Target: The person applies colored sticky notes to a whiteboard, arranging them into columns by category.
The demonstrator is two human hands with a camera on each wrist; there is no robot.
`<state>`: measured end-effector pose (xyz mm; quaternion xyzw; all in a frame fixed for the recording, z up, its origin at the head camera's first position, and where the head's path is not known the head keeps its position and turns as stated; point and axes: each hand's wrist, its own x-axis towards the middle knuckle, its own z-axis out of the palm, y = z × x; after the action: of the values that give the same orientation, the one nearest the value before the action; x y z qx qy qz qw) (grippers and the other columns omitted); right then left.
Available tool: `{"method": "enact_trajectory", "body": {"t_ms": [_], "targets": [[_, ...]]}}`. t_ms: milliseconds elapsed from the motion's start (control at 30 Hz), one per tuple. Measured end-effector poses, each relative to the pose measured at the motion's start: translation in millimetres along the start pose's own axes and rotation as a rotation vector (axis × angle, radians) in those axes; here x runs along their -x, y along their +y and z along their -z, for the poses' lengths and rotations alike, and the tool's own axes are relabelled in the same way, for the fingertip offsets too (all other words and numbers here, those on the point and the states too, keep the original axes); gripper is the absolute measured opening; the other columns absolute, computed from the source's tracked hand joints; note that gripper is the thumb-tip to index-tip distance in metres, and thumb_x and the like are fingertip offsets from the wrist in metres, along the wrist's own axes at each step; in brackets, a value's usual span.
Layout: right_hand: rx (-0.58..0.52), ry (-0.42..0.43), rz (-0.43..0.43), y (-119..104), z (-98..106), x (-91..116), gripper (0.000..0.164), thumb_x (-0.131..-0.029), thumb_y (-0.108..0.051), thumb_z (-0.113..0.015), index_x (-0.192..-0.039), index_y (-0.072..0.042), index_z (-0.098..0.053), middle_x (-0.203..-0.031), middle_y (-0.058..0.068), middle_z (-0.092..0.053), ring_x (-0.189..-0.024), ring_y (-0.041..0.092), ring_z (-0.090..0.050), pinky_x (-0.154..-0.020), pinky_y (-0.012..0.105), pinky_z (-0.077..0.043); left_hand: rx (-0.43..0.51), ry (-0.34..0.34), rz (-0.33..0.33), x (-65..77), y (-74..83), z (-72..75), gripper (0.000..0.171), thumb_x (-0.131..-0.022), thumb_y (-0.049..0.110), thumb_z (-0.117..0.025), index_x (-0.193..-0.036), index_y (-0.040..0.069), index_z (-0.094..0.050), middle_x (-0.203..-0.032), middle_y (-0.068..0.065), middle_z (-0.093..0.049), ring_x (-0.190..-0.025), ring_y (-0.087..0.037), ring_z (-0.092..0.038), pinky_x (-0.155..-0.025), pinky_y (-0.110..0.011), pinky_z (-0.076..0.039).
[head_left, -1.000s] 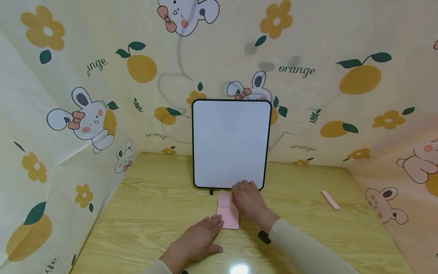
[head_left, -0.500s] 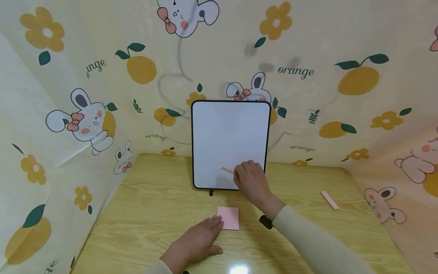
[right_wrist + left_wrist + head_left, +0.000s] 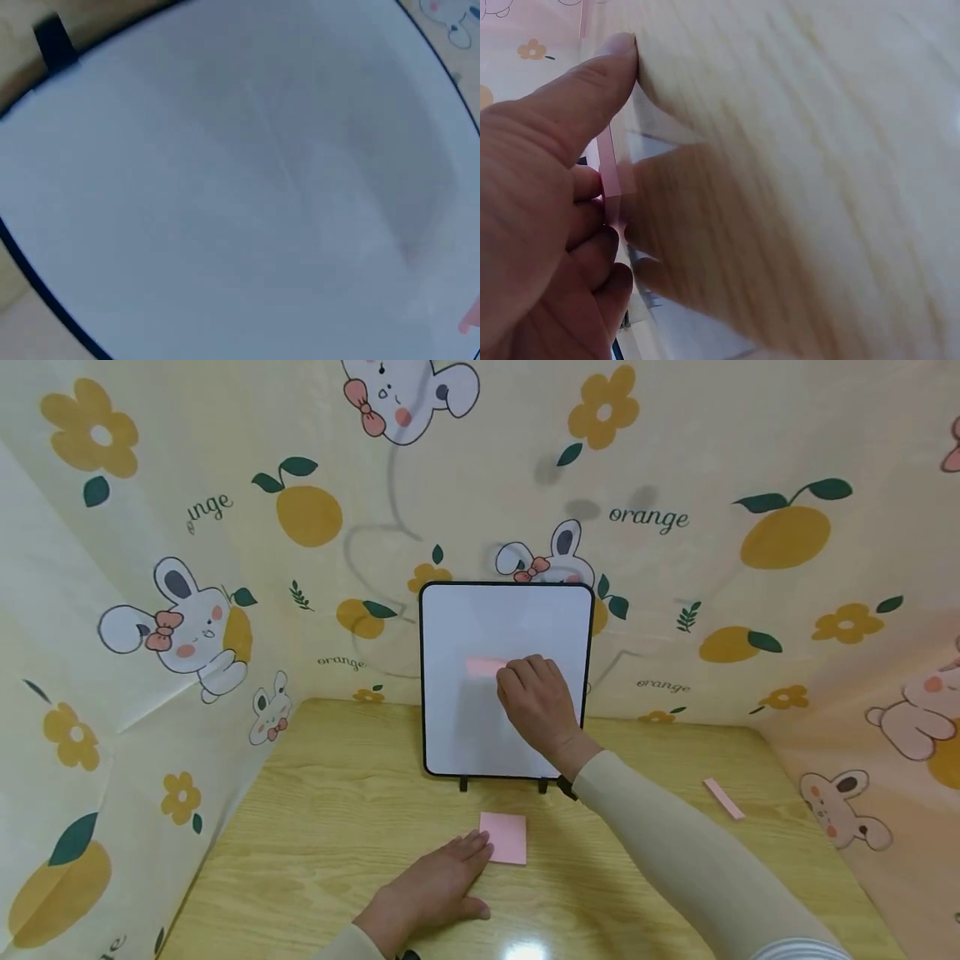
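Observation:
A single pink sticky note (image 3: 485, 667) is pinched in my right hand (image 3: 538, 706), in front of the middle of a white board (image 3: 457, 618) with a black rim. In the right wrist view only a corner of the note (image 3: 471, 316) shows, at the right edge. My left hand (image 3: 435, 881) rests on the table, its extended fingertips on the left side of the pink sticky note pad (image 3: 508, 839). The left wrist view shows the thumb held apart and the other fingers by the pad's edge (image 3: 609, 169).
The board stands upright on small black feet (image 3: 462, 784) toward the back of the wood-grain table (image 3: 337, 793). A narrow pink strip (image 3: 723, 798) lies at the right. Patterned cloth (image 3: 465, 485) with rabbits and oranges surrounds the table's back and sides.
My right hand has lifted the top note off the pad and carried it up from the table to the middle of the board. My left hand has stayed on the pad.

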<state>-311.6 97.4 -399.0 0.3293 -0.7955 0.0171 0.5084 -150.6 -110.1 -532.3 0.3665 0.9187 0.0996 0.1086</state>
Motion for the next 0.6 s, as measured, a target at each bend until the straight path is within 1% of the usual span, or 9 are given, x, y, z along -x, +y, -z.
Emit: {"method": "enact_trajectory", "body": {"t_ms": [100,233,433,600], "targets": [[0.007,0.03,0.014,1,-10,-11,0.019,-0.097,-0.004,-0.068,-0.082,-0.005,-0.057,-0.089,0.009,-0.069,-0.084,0.029,-0.064,-0.065,0.037,-0.051,0.017,0.002,0.003,0.8,-1.0,-1.2,0.084,-0.098,0.056,-0.068,-0.161,0.007,-0.043,-0.171,-0.009,-0.036,-0.159,-0.024,-0.034,-0.128,-0.037,-0.035],[0.005,0.034,0.04,0,-19,-19,0.021,-0.096,-0.002,-0.068,-0.079,-0.006,-0.056,-0.086,0.009,-0.067,-0.083,0.029,-0.066,-0.065,0.038,-0.054,0.043,0.004,0.007,1.0,-2.0,-2.0,0.084,-0.097,0.056,-0.069,-0.162,0.008,-0.043,-0.171,-0.007,-0.036,-0.159,-0.022,-0.033,-0.128,-0.037,-0.034],[0.019,0.028,0.071,-3,-27,-26,0.023,-0.097,-0.002,-0.068,-0.078,-0.006,-0.055,-0.085,0.009,-0.063,-0.083,0.029,-0.066,-0.067,0.038,-0.054,0.079,-0.01,0.013,1.1,-3.7,-2.5,0.084,-0.098,0.057,-0.067,-0.163,0.011,-0.042,-0.173,-0.005,-0.033,-0.16,-0.021,-0.031,-0.128,-0.038,-0.034],[0.04,0.017,0.077,-4,-32,-28,0.024,-0.097,-0.004,-0.07,-0.077,-0.006,-0.056,-0.085,0.009,-0.063,-0.083,0.029,-0.065,-0.067,0.038,-0.055,0.079,-0.005,0.009,1.5,-5.8,-2.3,0.084,-0.097,0.058,-0.067,-0.162,0.01,-0.043,-0.172,-0.005,-0.034,-0.16,-0.021,-0.032,-0.128,-0.038,-0.035]]}}
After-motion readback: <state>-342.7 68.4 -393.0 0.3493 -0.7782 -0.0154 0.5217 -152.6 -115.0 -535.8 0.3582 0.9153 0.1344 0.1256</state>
